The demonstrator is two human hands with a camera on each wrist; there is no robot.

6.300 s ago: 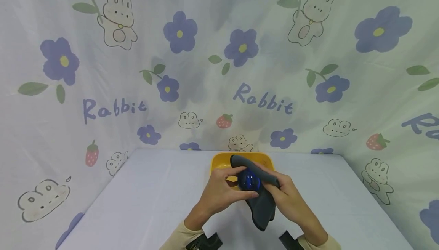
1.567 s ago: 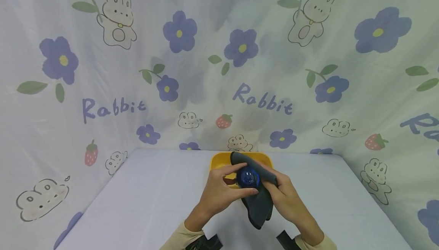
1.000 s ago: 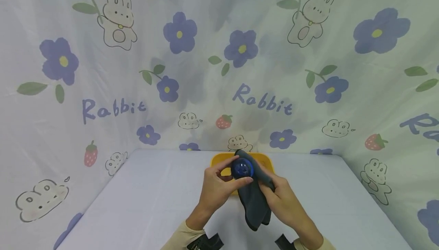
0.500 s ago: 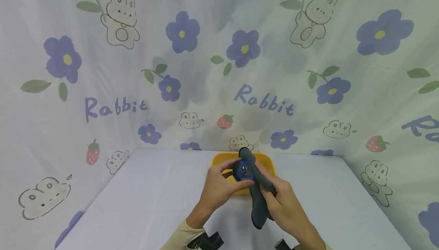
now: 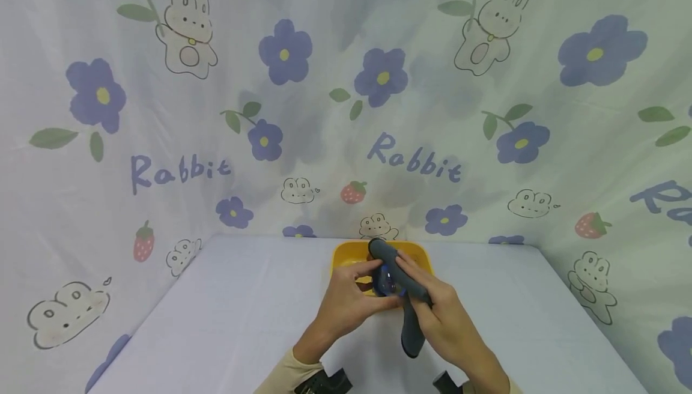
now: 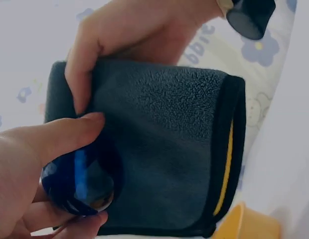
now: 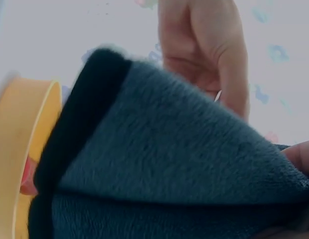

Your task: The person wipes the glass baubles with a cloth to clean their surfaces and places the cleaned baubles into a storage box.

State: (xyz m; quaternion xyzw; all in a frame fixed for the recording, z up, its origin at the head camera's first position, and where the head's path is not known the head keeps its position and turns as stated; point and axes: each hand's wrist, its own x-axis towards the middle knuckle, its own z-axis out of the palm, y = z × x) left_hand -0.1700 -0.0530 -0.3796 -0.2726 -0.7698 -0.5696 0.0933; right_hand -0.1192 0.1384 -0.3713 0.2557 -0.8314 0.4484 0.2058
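A shiny dark-blue ball (image 5: 385,281), see-through in places, sits between the thumb and fingers of my left hand (image 5: 345,299) above the table. My right hand (image 5: 446,313) holds a folded grey cloth (image 5: 412,335) with black edging against the ball's right side. In the left wrist view, the cloth (image 6: 159,134) hangs behind the ball (image 6: 82,177), its fuzzy face and a thin yellow strip showing at the edge. The cloth (image 7: 159,139) hides the ball in the right wrist view, where the left hand (image 7: 209,50) appears beyond it.
Just behind the hands, a yellow plastic tub (image 5: 346,251) stands on the white table (image 5: 259,298). Something reddish (image 7: 28,178) shows at the tub in the right wrist view. A curtain (image 5: 324,112) printed with rabbits and flowers surrounds the table.
Both hands stay over the tub and keep hold of ball and cloth. The cloth has turned and slid across the ball, covering more of its right side. The ball shifted left, then slightly back down.
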